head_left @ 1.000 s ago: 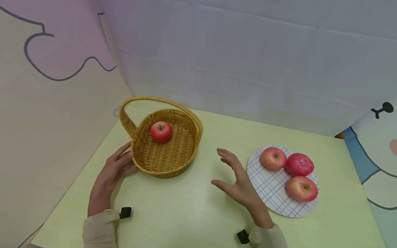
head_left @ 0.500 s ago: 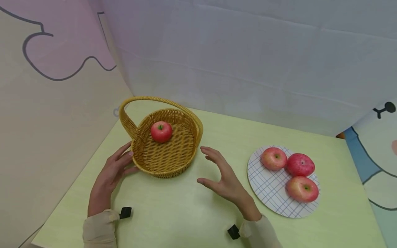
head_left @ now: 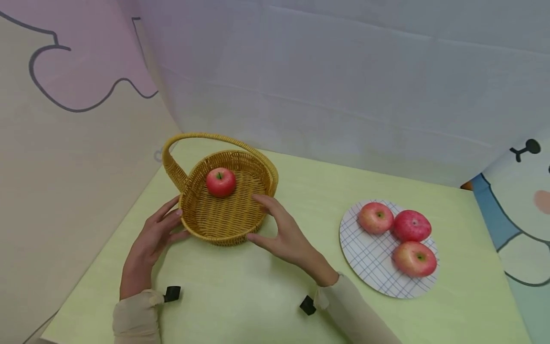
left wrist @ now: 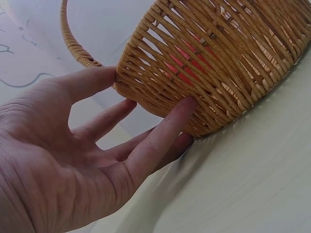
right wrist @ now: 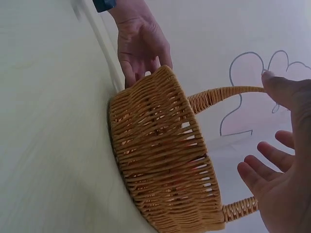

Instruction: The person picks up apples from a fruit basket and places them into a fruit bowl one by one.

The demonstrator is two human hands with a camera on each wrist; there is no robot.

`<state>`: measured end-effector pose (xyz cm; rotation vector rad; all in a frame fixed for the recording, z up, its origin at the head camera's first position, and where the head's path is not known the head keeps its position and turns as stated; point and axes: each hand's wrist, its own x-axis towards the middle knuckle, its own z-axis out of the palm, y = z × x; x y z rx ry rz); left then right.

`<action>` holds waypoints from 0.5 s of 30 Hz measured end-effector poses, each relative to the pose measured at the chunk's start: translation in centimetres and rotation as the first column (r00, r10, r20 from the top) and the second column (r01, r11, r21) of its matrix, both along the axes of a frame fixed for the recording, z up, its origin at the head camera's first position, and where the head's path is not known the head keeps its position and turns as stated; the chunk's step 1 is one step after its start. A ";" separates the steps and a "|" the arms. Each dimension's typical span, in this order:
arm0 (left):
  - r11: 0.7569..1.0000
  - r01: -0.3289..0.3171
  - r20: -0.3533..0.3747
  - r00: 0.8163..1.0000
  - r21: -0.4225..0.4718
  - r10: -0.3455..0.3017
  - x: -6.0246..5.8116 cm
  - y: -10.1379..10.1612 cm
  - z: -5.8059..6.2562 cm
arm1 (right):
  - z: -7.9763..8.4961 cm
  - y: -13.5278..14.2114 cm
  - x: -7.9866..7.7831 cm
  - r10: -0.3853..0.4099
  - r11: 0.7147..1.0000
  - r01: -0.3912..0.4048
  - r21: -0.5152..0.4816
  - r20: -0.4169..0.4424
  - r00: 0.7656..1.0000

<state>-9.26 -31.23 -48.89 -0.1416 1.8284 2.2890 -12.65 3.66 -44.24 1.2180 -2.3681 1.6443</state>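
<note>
A round wicker basket (head_left: 223, 215) with a tall arched handle stands upright on the table. One red apple (head_left: 221, 182) lies inside it, towards the back left. My left hand (head_left: 148, 243) rests its fingertips on the basket's left side. The left wrist view shows those fingers (left wrist: 160, 133) extended against the woven wall (left wrist: 218, 63), not curled round it. My right hand (head_left: 288, 239) hovers at the basket's right front rim, thumb and fingers spread. In the right wrist view that hand (right wrist: 286, 165) appears apart from the wall and holds nothing.
To the right lies a round, blue-checked plate (head_left: 369, 258) bearing three apples (head_left: 415, 259). White cloth (head_left: 322, 95) hangs behind the pale yellow table (head_left: 240, 296), and a patterned sheet (head_left: 86, 157) closes off the left side.
My right hand has travelled left from beside the plate to the basket's right rim, fingers still spread. My left hand has stayed at the basket, and the apples remain in place.
</note>
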 end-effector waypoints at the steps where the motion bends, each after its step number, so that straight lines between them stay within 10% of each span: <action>1: 1.000 0.004 0.000 1.000 0.003 -0.004 0.0 0.0 0.0 | 0.1 -0.3 -0.1 -0.007 1.000 0.007 0.008 0.002 1.000; 15: 1.000 0.018 -0.007 1.000 0.007 -0.018 0.0 -0.3 0.1 | 0.8 -4.1 -2.0 -0.092 0.993 0.083 0.080 0.113 0.989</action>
